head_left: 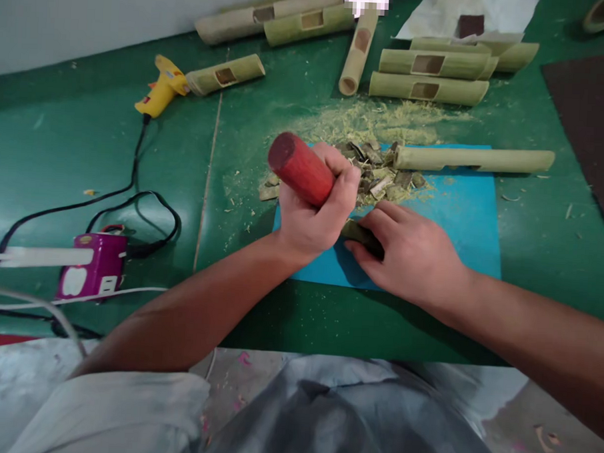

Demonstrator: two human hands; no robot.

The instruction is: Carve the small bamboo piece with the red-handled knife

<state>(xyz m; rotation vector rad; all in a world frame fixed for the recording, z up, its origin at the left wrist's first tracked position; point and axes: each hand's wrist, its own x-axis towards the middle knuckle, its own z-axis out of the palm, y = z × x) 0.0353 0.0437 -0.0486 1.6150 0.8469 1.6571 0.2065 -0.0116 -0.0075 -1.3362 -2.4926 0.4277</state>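
Observation:
My left hand (313,207) is closed around the thick red handle (302,170) of a tool, whose working end is hidden below the fist. Just to the right, my right hand (416,251) pinches a small dark-green bamboo piece (362,237) low over a blue sheet (452,226). The fist hides the left end of this piece, so I cannot tell whether the tool touches it. Beyond both hands lies a heap of bamboo chips (379,173) and dust. One pale bamboo tube (485,160) rests along the sheet's far edge.
Several bamboo tubes (428,90) with cut windows lie at the back of the green table (248,311). At left are a yellow glue gun (162,90) and a purple power adapter (93,264) with cables. A dark brown board (591,125) lies right.

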